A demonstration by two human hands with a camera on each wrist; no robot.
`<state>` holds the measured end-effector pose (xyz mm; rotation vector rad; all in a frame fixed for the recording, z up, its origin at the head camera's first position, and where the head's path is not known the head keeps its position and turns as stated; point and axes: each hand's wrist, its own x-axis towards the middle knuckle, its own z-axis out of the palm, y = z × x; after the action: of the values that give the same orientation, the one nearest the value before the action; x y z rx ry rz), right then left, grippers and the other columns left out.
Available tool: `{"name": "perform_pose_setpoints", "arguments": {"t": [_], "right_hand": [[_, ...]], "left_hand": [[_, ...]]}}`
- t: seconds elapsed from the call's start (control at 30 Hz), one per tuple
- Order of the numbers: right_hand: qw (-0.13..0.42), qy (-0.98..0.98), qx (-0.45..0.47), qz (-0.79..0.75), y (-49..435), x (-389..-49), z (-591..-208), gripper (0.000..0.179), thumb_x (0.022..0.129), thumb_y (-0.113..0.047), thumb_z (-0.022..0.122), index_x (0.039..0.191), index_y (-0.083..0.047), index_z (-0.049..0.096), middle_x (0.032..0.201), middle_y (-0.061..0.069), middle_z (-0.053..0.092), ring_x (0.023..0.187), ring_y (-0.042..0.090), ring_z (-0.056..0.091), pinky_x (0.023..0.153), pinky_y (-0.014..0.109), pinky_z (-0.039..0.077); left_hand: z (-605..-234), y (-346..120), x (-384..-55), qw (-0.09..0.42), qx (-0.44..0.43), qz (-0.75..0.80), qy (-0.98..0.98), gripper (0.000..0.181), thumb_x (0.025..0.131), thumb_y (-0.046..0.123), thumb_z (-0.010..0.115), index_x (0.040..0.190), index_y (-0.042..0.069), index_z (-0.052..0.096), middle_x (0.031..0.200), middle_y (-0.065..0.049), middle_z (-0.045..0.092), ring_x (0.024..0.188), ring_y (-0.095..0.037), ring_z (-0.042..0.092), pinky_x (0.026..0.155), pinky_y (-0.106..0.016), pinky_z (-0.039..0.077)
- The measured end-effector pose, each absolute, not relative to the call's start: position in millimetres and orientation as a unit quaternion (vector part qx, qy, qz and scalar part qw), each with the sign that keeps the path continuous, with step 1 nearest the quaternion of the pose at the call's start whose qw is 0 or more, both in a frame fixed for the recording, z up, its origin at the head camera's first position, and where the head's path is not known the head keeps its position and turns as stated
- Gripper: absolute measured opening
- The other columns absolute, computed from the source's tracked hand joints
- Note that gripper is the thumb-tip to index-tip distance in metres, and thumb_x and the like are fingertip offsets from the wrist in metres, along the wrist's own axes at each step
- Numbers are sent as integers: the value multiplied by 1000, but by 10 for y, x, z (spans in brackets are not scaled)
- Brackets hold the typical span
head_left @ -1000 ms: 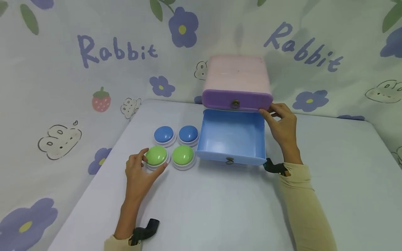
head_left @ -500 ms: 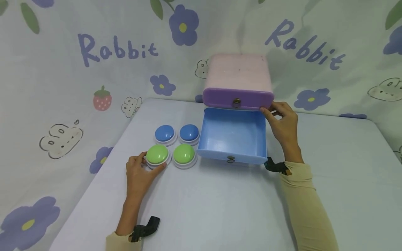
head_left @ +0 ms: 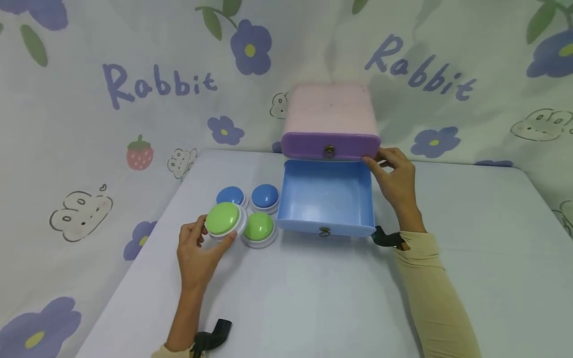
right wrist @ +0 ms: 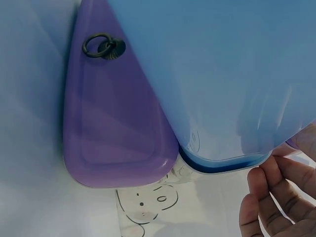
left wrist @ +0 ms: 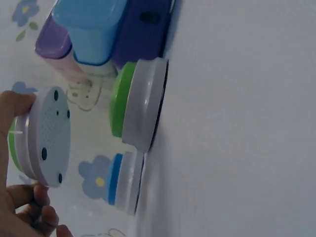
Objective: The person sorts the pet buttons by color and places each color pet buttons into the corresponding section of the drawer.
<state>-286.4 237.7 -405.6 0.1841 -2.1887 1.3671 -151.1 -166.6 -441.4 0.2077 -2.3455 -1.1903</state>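
Observation:
My left hand (head_left: 196, 253) holds a green-topped push button (head_left: 222, 219) by its white rim, thumb on one side and fingers on the other. In the left wrist view the white underside (left wrist: 53, 131) of this button faces the camera, clear of the table. My right hand (head_left: 397, 181) grips the right side of a small drawer cabinet (head_left: 330, 107), its thumb at the lower corner of the purple top drawer (head_left: 304, 145). Below it, a blue drawer (head_left: 327, 194) is pulled out, with nothing seen inside. Part of the right fingers is hidden behind the cabinet.
Another green button (head_left: 258, 226) stands on the white table (head_left: 313, 298) left of the blue drawer. Behind the green ones are two blue buttons (head_left: 265, 196), the left one partly covered. A lower purple drawer (right wrist: 121, 113) with a ring pull shows in the right wrist view.
The left hand has closed round the front-left green button, and lifted and tilted it off the table. The right hand keeps its place at the cabinet. The head view has shifted slightly.

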Motion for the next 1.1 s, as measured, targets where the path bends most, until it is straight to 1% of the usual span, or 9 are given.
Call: {"name": "perform_pose_setpoints", "arguments": {"t": [0.13, 0.33, 0.5, 0.6, 0.7, 0.83, 0.93, 1.0, 1.1], "right_hand": [[272, -812, 74, 511, 2374, -2865, -4068, 38, 90, -21, 78, 124, -6, 71, 108, 10, 65, 98, 17, 58, 89, 30, 47], [268, -815, 73, 509, 2377, -2858, -4071, 41, 89, -22, 78, 126, -5, 70, 108, 10, 65, 99, 19, 58, 90, 36, 47], [273, -816, 74, 505, 2372, -2860, -4058, 41, 89, -21, 78, 126, -4, 69, 108, 11, 65, 100, 19, 59, 89, 28, 47], [275, -816, 73, 504, 2374, -2865, -4055, 41, 89, -21, 78, 125, -4, 70, 108, 10, 65, 100, 19, 59, 89, 25, 46], [277, -814, 74, 505, 2373, -2871, -4055, 40, 89, -22, 78, 125, -5, 70, 108, 10, 66, 100, 19, 59, 89, 27, 47], [279, -813, 76, 506, 2384, -2878, -4064, 40, 89, -23, 78, 125, -6, 70, 108, 10, 66, 100, 19, 59, 89, 33, 48], [279, -814, 78, 504, 2382, -2881, -4075, 40, 89, -23, 78, 125, -5, 70, 107, 10, 65, 99, 19, 59, 90, 36, 48], [278, -814, 81, 503, 2377, -2879, -4078, 41, 89, -23, 78, 125, -5, 70, 107, 10, 66, 100, 19, 59, 90, 37, 48], [277, -817, 77, 499, 2390, -2873, -4072, 42, 89, -24, 79, 126, -6, 70, 108, 10, 66, 100, 21, 59, 90, 37, 48]], "left_hand": [[-4329, -1528, -1546, 244, 44, -461, -852, 73, 72, 18, 91, 136, 3, 59, 102, -10, 45, 93, -20, 37, 78, -38, 31], [-4220, -1301, -1683, 231, 1, -485, -844, 75, 73, 20, 90, 138, 2, 58, 102, -9, 46, 96, -22, 40, 82, -38, 33], [-4119, -1055, -1824, 213, -33, -504, -837, 75, 71, 25, 91, 136, 4, 59, 103, -8, 46, 99, -29, 43, 83, -40, 35], [-4049, -888, -1898, 205, -58, -518, -828, 76, 70, 26, 92, 136, 6, 60, 104, -8, 47, 99, -29, 44, 82, -43, 37], [-4013, -736, -1957, 194, -82, -524, -826, 76, 70, 27, 92, 136, 8, 61, 106, -8, 47, 101, -24, 45, 84, -47, 40], [-4035, -583, -2021, 183, -109, -512, -832, 78, 69, 30, 92, 136, 7, 60, 109, -8, 47, 106, -21, 46, 89, -49, 45], [-4087, -513, -2068, 178, -120, -510, -833, 81, 70, 32, 92, 139, 7, 58, 109, -8, 46, 106, -23, 45, 91, -51, 45], [-4114, -488, -2091, 171, -117, -515, -832, 85, 71, 35, 91, 143, 11, 55, 106, -8, 43, 104, -26, 44, 89, -48, 43], [-4124, -495, -2113, 169, -109, -536, -820, 82, 74, 36, 89, 145, 15, 53, 103, -12, 40, 100, -31, 43, 88, -48, 41]]}}
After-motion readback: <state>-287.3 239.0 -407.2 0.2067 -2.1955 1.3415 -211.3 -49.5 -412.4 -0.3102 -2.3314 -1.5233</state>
